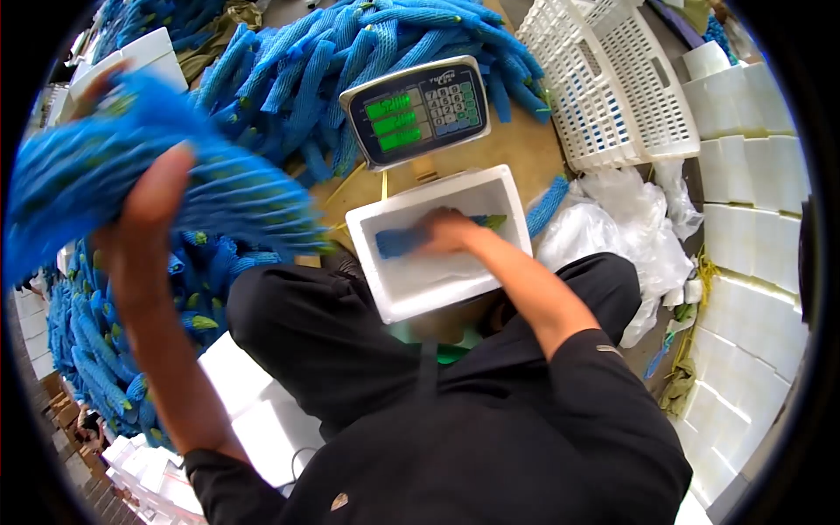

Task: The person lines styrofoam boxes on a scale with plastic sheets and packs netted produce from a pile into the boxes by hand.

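Observation:
My left hand (156, 197) is wrapped round a large blue-netted green item (236, 197), blurred and close to the camera at the left. Inside a white foam box (366, 262) between my knees, my right hand (448, 231) is on a smaller blue-netted item (398, 243) that lies along the box; its fingers are smeared by motion. Green tips show at the right end of the item. Behind the box stands a scale display (416, 112) with lit green digits.
Piles of blue-netted items (302, 79) lie behind the display and at the left. A white plastic crate (612, 83) stands at the upper right, with clear plastic bags (604, 227) below it. Stacked white foam boxes (744, 236) line the right side.

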Available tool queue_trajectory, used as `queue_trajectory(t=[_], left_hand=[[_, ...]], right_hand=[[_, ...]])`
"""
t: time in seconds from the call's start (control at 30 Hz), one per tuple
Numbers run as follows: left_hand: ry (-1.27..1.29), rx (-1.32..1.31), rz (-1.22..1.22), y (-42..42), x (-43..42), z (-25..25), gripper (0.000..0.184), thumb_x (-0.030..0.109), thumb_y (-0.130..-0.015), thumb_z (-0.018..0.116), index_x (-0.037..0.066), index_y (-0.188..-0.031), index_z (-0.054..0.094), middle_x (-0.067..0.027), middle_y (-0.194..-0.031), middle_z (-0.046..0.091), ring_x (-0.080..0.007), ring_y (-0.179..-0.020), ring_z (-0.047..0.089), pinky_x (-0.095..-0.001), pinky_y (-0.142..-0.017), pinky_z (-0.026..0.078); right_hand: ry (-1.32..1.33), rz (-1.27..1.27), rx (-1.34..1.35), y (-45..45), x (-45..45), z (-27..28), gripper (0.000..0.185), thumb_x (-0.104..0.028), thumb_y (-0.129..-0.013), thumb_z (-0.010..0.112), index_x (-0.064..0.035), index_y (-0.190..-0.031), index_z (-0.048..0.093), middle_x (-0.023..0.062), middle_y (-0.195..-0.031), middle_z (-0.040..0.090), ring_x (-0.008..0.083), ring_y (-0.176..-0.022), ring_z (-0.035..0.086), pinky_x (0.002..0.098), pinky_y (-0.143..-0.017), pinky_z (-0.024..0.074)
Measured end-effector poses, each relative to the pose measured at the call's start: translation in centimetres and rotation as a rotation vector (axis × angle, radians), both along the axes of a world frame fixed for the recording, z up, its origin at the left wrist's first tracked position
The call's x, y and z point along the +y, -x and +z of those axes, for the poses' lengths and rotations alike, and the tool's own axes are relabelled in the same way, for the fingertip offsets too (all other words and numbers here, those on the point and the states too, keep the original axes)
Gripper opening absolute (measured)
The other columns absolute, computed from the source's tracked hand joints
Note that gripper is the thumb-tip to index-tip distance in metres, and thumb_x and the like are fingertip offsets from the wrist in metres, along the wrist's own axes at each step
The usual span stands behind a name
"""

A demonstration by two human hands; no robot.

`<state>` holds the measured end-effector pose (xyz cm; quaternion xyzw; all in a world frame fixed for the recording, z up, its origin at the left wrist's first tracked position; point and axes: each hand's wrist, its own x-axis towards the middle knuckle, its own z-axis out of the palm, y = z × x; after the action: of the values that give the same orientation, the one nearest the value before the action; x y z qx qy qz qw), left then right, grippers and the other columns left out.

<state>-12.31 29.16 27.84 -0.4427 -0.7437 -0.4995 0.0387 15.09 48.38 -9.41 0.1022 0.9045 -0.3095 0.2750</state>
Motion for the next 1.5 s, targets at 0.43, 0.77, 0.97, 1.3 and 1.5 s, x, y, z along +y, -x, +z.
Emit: queue_trajectory(t=[0.43,0.77,0.97,1.3,1.5], left_hand=[[0.192,-0.733,-0.173,-10.5,8.4,-15.7,0.121,0.061,-0.068,0.093,-0.012,-0.145,0.035,-0.0281,-0.129,0.062,-0.0341,-0.114,0.068,-0.0407,-0.095,0.057],[-0.050,-0.648,-0.087,-5.3,3.4,-11.2,0.114,0.073,-0.074,0.083,-0.001,-0.151,0.041,-0.0282,-0.123,0.066,-0.0333,-0.110,0.074,-0.0403,-0.087,0.065],[-0.105,-0.644,-0.079,-5.5,2.9,-11.9,0.111,0.070,-0.076,0.082,0.006,-0.157,0.040,-0.0209,-0.122,0.068,-0.0309,-0.102,0.075,-0.0402,-0.087,0.065],[-0.169,-0.825,-0.157,-5.6,3.4,-11.1,0.092,0.063,-0.086,0.078,0.004,-0.149,0.047,-0.0117,-0.095,0.067,-0.0194,-0.082,0.074,-0.0324,-0.072,0.064],[-0.216,-0.867,-0.229,-7.2,5.1,-12.6,0.079,0.060,-0.090,0.076,0.005,-0.142,0.054,-0.0089,-0.096,0.065,-0.0174,-0.082,0.073,-0.0317,-0.073,0.063]], right_hand=[[0.628,-0.814,0.399,-2.1,-3.5,23.4,0.068,-0.019,-0.090,0.082,-0.0019,-0.144,0.045,0.0109,-0.120,0.064,0.0188,-0.106,0.065,0.0326,-0.093,0.0543],[-0.155,-0.567,0.124,-8.5,0.7,13.2,0.054,-0.029,-0.080,0.072,-0.0089,-0.129,0.063,0.0180,-0.123,0.064,0.0376,-0.113,0.064,0.0427,-0.099,0.0512],[-0.626,-0.103,0.531,-5.1,-0.5,5.6,0.043,-0.019,-0.088,0.069,-0.0093,-0.129,0.066,0.0131,-0.125,0.067,0.0332,-0.117,0.064,0.0476,-0.106,0.0484],[-0.489,-0.116,0.206,-6.0,-3.6,-1.7,0.070,-0.047,-0.100,0.057,-0.0074,-0.157,0.045,0.0159,-0.163,0.045,0.0335,-0.150,0.041,0.0547,-0.124,0.0278],[0.215,-0.285,-0.327,1.0,1.3,1.5,0.074,-0.062,-0.102,0.051,-0.0076,-0.152,0.055,0.0165,-0.160,0.050,0.0337,-0.142,0.052,0.0461,-0.122,0.0355]])
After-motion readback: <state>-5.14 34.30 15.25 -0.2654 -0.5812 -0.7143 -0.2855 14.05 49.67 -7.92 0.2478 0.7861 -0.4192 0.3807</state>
